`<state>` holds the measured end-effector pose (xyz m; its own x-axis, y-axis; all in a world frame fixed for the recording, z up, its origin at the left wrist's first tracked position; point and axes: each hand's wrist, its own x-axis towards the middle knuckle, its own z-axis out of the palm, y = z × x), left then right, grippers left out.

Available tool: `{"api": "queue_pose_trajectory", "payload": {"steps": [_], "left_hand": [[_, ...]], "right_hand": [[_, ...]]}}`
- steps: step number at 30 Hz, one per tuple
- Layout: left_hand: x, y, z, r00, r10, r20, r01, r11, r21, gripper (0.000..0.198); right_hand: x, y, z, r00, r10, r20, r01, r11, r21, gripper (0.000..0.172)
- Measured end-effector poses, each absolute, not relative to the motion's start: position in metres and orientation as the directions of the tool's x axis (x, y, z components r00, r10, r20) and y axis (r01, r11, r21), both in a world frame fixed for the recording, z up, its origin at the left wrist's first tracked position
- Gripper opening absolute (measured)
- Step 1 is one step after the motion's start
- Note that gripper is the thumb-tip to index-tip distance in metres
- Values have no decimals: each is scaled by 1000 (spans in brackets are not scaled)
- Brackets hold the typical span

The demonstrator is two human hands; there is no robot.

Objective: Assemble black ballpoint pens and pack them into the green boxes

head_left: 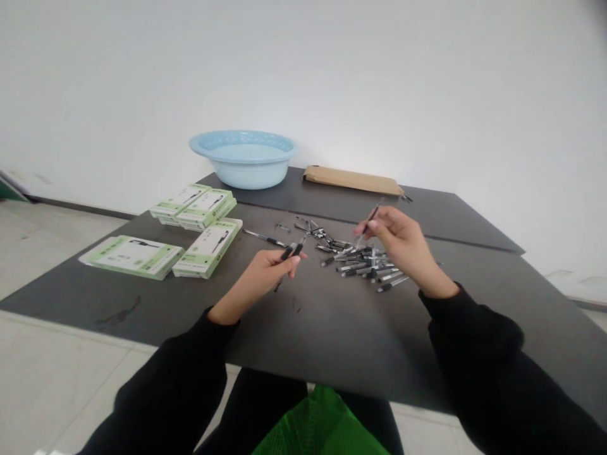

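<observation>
My left hand [272,266] is closed around a few black-gripped pens [297,248], their tips pointing up and to the right. Over the loose pile, my right hand [396,237] pinches one clear pen [370,221] between thumb and fingers, held at a slant. Beneath it lies a heap of pens [365,262] with clear barrels and black grips, partly hidden by the hand. Small black pen caps [322,235] are scattered just behind the heap. A single pen [265,237] rests on the table beyond my left hand.
Green-and-white pen boxes [203,253] sit on the left of the dark table [332,341], some stacked. A light blue basin [251,170] stands at the back, beside a flat brown cardboard box [353,179]. A white wall rises behind the table.
</observation>
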<state>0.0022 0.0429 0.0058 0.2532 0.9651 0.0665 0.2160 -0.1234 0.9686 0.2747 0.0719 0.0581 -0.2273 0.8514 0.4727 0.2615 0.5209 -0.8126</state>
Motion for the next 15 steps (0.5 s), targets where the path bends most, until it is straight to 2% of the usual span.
{"api": "queue_pose_trajectory", "payload": {"steps": [2, 5, 10, 15], "left_hand": [[17, 37, 6, 300, 949, 102, 267, -186, 946, 35], [36, 28, 6, 344, 928, 139, 285, -245, 927, 39], [53, 22, 6, 372, 919, 130, 282, -245, 928, 40], [55, 23, 4, 377, 913, 155, 246, -260, 934, 40]], "right_hand": [[271, 59, 72, -155, 852, 500, 54, 513, -857, 17], [261, 41, 84, -116, 858, 499, -113, 488, -865, 21], [245, 23, 79, -185, 843, 504, -184, 474, -861, 19], [237, 18, 67, -190, 849, 494, -151, 472, -869, 18]]}}
